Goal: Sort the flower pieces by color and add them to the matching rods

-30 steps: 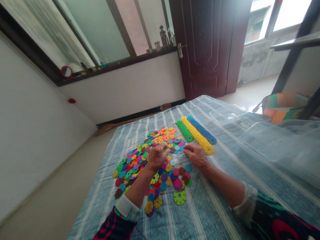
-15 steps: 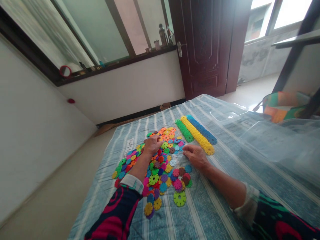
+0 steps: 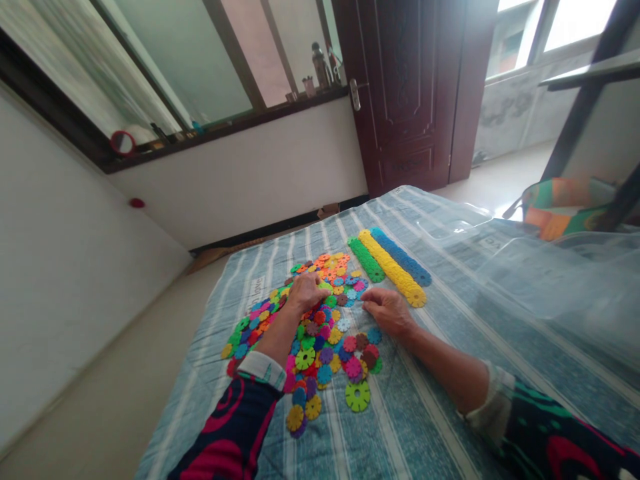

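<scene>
A spread pile of notched plastic discs in many colours (image 3: 325, 357) lies on the striped bed sheet. My left hand (image 3: 305, 293) reaches over the upper part of the pile, its fingers bent together and touching a lime-green disc (image 3: 325, 287) that they partly cover. Whether they grip that disc is hard to see. At the pile's right edge, my right hand (image 3: 389, 311) rests with curled fingers and the thumb against them; anything held there is hidden. Beyond it lie three rows of overlapping discs: a green row (image 3: 367, 259), a yellow row (image 3: 393, 269) and a blue row (image 3: 401, 257).
Clear plastic containers (image 3: 530, 277) stand on the right side of the sheet (image 3: 430, 427), with a clear lid or tray (image 3: 453, 223) farther back. A colourful bag (image 3: 565, 207) sits past them. Behind the bed are a white wall (image 3: 250, 180) and a dark red door (image 3: 405, 100).
My left fingers have come down from the orange discs onto the lime-green disc. My right hand stays nearly in place. The whole view has shifted slightly.
</scene>
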`<state>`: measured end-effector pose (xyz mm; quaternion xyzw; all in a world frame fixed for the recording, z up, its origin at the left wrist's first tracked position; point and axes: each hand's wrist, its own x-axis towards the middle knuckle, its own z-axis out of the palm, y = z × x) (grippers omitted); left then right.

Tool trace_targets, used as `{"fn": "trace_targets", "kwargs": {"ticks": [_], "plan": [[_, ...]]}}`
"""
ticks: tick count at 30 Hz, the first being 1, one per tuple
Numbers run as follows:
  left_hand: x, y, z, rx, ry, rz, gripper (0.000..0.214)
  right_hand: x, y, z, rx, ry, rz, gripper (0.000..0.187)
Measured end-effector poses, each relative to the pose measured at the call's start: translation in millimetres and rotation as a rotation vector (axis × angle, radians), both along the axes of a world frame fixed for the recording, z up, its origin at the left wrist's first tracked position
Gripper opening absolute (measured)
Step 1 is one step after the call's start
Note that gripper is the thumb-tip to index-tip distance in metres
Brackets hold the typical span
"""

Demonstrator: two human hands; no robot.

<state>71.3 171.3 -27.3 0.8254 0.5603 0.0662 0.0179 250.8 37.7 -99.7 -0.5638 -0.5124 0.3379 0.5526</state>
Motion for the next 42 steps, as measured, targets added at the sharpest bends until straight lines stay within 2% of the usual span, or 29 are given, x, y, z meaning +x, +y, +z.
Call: {"fn": "trace_targets", "kwargs": {"ticks": [6,12,16,20,26,33,42], "plan": [[-1.5,-13.7,6.1,0.000,-0.144,-0.052,0.011,-0.6,0.7,-0.7,0.000,0.004,0.002,0.019],[4.0,-39.9,11.0,-0.031,-0.312,-0.158,0.018,-1.4,0.6,-1.5,0.029,-0.008,-0.021,0.022],[16.7,-67.9,0.5,-0.114,-0.401,-0.261,0.019,-1.5,-3.6,3.8,0.029,0.015,0.001,0.032],[27.1,-88.6,-13.5,-0.180,-0.535,-0.344,0.018,-0.8,-11.2,10.8,0.053,-0.051,0.090,0.028],[25.3,-98.5,-21.1,-0.203,-0.598,-0.304,0.014,-1.8,-17.0,10.1,0.056,-0.078,0.153,0.031],[15.8,-101.7,-18.0,-0.367,-0.703,-0.224,0.011,-2.6,-18.5,9.5,0.047,-0.035,0.108,0.030],[13.4,-95.5,-15.6,-0.473,-0.809,-0.185,0.011,-4.2,-19.3,13.0,0.028,-0.016,0.121,0.031]]}}
